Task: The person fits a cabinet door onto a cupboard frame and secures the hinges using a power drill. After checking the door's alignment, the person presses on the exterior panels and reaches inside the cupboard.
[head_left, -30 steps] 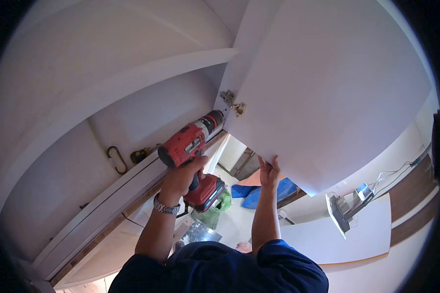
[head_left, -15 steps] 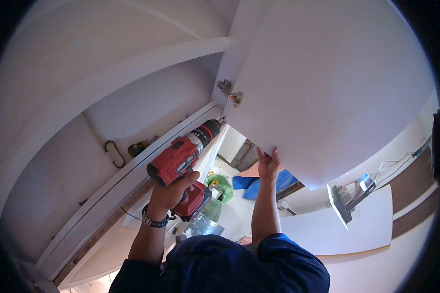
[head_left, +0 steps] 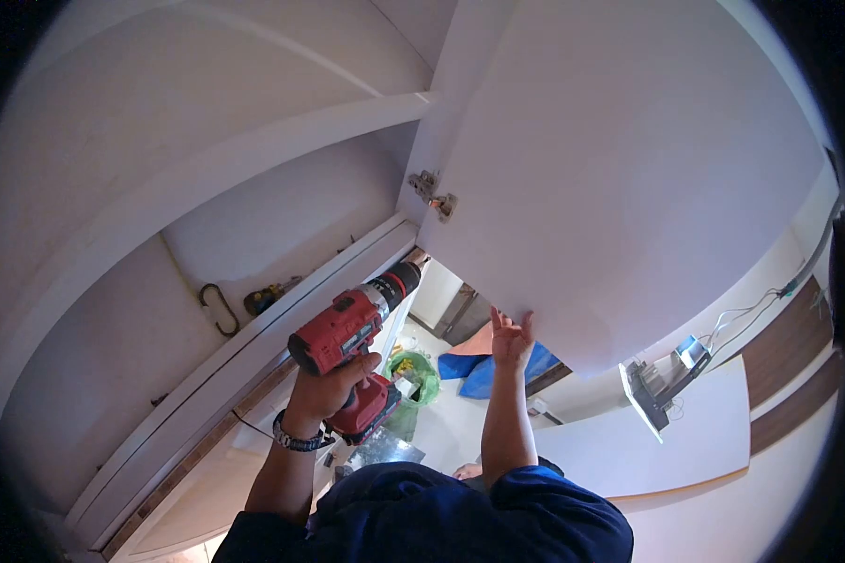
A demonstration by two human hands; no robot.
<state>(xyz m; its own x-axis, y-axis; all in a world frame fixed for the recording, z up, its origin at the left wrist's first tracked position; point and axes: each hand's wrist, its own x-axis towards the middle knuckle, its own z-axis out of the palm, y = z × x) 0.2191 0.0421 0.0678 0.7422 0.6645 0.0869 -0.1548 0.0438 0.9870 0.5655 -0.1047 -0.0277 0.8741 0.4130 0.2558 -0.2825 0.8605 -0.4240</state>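
Note:
My left hand (head_left: 330, 387) is closed around the handle of a red and black cordless drill (head_left: 343, 327). Its chuck points up and to the right, close below the lower corner of a white cabinet door (head_left: 610, 178). At that door's bottom edge is my right hand (head_left: 513, 343), fingers bent up against the panel with the edge between them. A metal hinge (head_left: 433, 195) joins the open door to the cabinet side. Whether the drill's tip touches anything is hard to make out.
Inside the cabinet (head_left: 253, 216) lie a black hook (head_left: 219, 310) and a small yellow and black tool (head_left: 265, 298). Below are a green bag (head_left: 415, 378) and blue sheeting (head_left: 483, 375). A device with wires (head_left: 662, 389) hangs at right above a white panel (head_left: 657, 450).
The door, hinge and both hands sit slightly lower in the view. The drill still points toward the door's lower corner, and both grips look the same.

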